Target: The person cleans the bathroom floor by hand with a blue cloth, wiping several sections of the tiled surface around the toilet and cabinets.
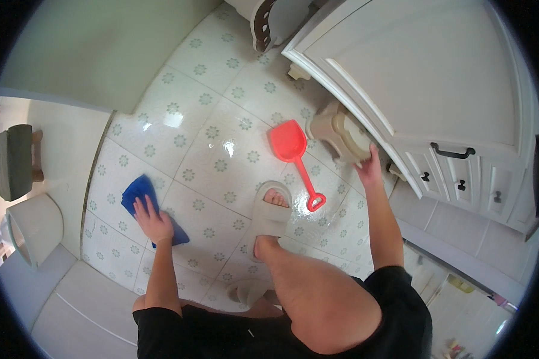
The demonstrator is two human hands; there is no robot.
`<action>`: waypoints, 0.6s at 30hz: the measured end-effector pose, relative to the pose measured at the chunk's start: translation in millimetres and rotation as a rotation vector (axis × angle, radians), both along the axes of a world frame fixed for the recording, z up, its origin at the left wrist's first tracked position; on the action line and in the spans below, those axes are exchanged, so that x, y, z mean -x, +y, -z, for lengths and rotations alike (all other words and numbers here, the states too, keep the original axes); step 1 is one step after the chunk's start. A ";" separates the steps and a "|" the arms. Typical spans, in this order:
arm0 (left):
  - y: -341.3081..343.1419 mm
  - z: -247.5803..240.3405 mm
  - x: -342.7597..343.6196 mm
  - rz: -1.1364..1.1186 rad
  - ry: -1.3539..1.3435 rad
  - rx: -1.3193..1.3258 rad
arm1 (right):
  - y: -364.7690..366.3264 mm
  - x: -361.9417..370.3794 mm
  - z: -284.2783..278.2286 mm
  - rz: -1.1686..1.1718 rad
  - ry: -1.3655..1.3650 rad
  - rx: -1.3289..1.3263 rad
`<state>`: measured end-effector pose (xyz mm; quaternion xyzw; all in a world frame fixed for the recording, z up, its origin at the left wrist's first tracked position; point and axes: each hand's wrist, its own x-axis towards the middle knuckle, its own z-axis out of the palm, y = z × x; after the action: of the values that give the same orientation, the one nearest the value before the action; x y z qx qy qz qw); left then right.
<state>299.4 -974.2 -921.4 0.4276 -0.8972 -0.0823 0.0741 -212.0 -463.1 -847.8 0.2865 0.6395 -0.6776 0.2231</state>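
Observation:
My left hand [153,220] lies flat with its fingers spread on a blue cloth [139,190], which rests crumpled on the tiled floor [182,128]. At the right, my right hand [369,167] grips the near edge of a small beige plastic stool [335,133], tipped on its side in front of the white cabinet. Part of the grip is hidden behind the fingers. Between my two hands a red toy shovel [289,142] lies on the floor, its loop handle toward me. My foot in a pale slipper [269,218] is close to that handle.
A white cabinet [425,72] with dark handles lines the right side. At the far end stands a pale basket [263,27] with holes in its rim. To the left are a white bin [39,227] and a dark-topped stool [15,161]. Wet-looking glare shows on the tiles.

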 end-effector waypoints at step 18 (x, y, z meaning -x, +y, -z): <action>-2.9 -2.2 -3.6 -0.004 -0.007 0.013 | -151.7 48.2 31.4 -0.117 0.312 -0.291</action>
<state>303.0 -977.1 -919.2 0.4293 -0.8970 -0.0750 0.0739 -260.2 -614.8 -879.2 0.1699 0.7728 -0.6002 0.1165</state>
